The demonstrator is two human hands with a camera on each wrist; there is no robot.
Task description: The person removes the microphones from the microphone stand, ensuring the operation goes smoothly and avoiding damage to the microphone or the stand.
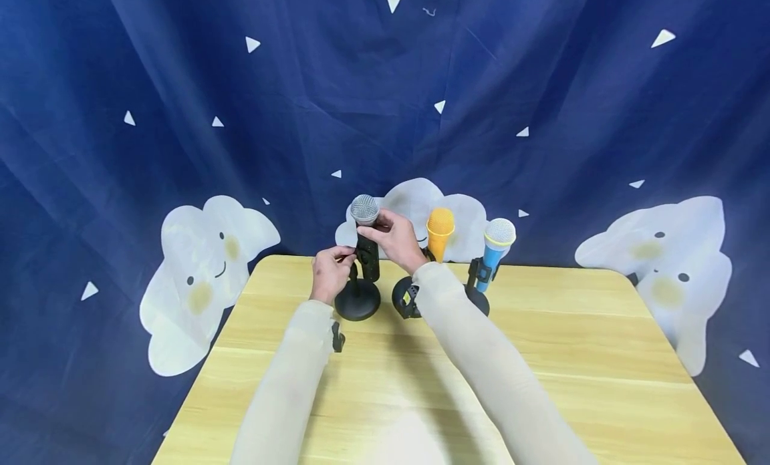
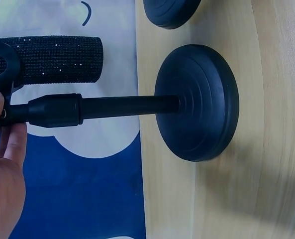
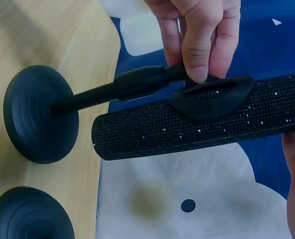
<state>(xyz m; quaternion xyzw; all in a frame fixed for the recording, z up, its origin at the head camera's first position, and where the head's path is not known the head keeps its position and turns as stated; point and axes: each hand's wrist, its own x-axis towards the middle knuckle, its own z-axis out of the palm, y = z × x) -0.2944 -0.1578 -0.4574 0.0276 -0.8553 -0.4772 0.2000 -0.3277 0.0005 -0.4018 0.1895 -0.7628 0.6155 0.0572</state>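
A black microphone [image 1: 369,258] with a silver mesh head and a sparkly, studded handle stands nearly upright at the left of the row. My right hand [image 1: 397,239] holds it just under the head, thumb and fingers around the upper handle. The stand's clip [image 3: 212,105] wraps the handle, seen in the right wrist view. At the joint below that clip, my left hand [image 1: 331,272] pinches the top of the black desk stand [image 2: 117,106]. Its round base [image 2: 202,102] sits on the table, and the handle's lower end hangs beside the pole.
To the right, an orange microphone [image 1: 441,226] and a blue microphone [image 1: 494,250] with a white head stand in similar black stands. My right forearm partly covers those stands. The wooden table [image 1: 577,331] ends at a dark blue curtain [image 1: 361,84] with cloud prints.
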